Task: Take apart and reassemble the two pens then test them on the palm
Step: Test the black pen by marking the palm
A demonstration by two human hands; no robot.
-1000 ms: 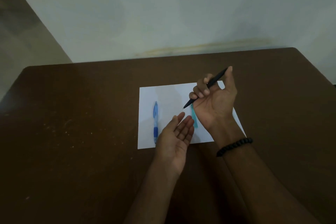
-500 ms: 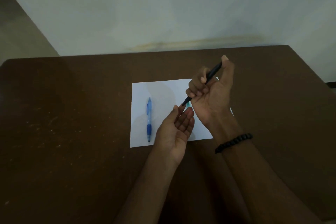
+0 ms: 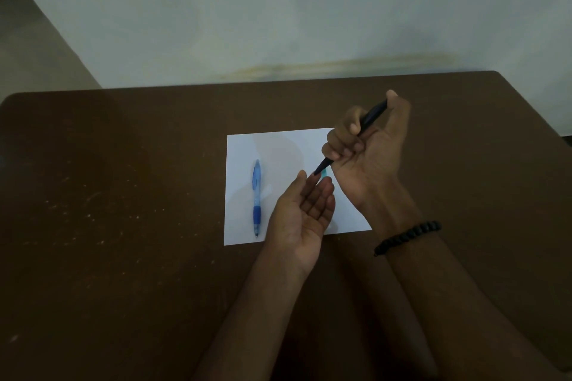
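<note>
My right hand (image 3: pixel 368 151) grips a black pen (image 3: pixel 370 117) in a fist, thumb on its top end, tip pointing down-left. The tip sits right at the fingertips of my left hand (image 3: pixel 301 216), which is held palm-up with straight fingers over the white paper (image 3: pixel 278 148). A blue pen (image 3: pixel 256 198) lies lengthwise on the left part of the paper, tip toward me. A teal object (image 3: pixel 324 174) lies on the paper, mostly hidden behind my hands.
The paper lies mid-way across a dark brown table (image 3: pixel 123 226) whose far edge meets a pale wall (image 3: pixel 278 9). A black bead bracelet (image 3: pixel 408 237) circles my right wrist.
The right hand has lowered the black pen's tip from above the paper down to the left hand's fingertips. The left hand has held its palm-up pose. The view has shifted slightly.
</note>
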